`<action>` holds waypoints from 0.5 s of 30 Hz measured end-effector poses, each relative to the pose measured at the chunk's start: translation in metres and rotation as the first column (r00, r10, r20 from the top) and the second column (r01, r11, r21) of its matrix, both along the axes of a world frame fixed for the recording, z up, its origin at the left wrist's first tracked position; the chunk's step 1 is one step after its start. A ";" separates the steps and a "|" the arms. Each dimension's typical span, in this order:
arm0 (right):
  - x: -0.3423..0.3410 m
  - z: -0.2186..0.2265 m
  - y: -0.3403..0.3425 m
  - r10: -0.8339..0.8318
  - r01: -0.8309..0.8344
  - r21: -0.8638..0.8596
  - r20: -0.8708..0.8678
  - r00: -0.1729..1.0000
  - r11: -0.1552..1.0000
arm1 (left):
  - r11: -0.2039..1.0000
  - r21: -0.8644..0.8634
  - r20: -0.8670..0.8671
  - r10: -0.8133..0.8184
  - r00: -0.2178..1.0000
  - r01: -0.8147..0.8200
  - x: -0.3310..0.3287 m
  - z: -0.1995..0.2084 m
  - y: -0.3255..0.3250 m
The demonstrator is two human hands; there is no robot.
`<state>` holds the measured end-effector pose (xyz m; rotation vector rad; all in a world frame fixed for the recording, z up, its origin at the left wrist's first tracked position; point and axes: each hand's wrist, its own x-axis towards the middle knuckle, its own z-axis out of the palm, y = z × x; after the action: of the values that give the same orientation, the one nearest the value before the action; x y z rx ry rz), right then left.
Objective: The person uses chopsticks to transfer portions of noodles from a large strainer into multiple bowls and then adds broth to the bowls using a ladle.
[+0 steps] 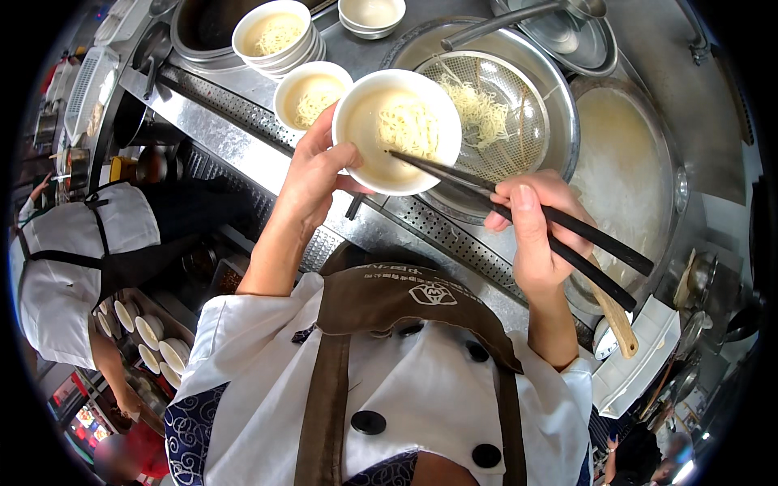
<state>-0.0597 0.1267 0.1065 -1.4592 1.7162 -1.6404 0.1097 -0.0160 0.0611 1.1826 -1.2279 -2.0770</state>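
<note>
My left hand (316, 166) grips a white bowl (356, 105) by its side, thumb over the rim. Pale noodles (408, 125) lie in cloudy broth inside it. Between the fingers of my right hand (541, 223) is a pair of long black chopsticks (596, 235), their tips at the noodles in the bowl. Just beyond the bowl, a perforated metal strainer (527, 121) with more noodles (480, 113) sits in a large steel basin (566, 97). Another white bowl of noodles (312, 95) stands behind my left hand.
Stacked white bowls (284, 49) stand at the back, the top one holding noodles. To the right is a wide pot of cloudy liquid (620, 150); a wooden handle (613, 316) crosses its near edge. A ladle (519, 20) lies across the basin. At left, a co-worker (61, 267) stands beside several bowls.
</note>
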 end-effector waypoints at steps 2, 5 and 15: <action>0.004 -0.002 -0.001 -0.063 0.066 -0.037 0.059 0.996 0.997 | 1.000 -0.007 -0.001 0.000 1.000 0.000 0.000 0.001 0.000; 0.005 -0.003 -0.003 -0.089 0.093 -0.062 0.075 0.993 0.994 | 1.000 -0.012 0.003 0.006 1.000 -0.006 0.001 0.002 0.001; 0.006 -0.010 -0.002 -0.024 0.037 -0.111 0.119 0.993 0.993 | 1.000 -0.008 0.010 0.010 1.000 -0.010 0.002 0.002 0.001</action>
<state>-0.0535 0.1244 0.0968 -1.3619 1.6134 -1.8281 0.1118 -0.0150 0.0629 1.1943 -1.2315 -2.0594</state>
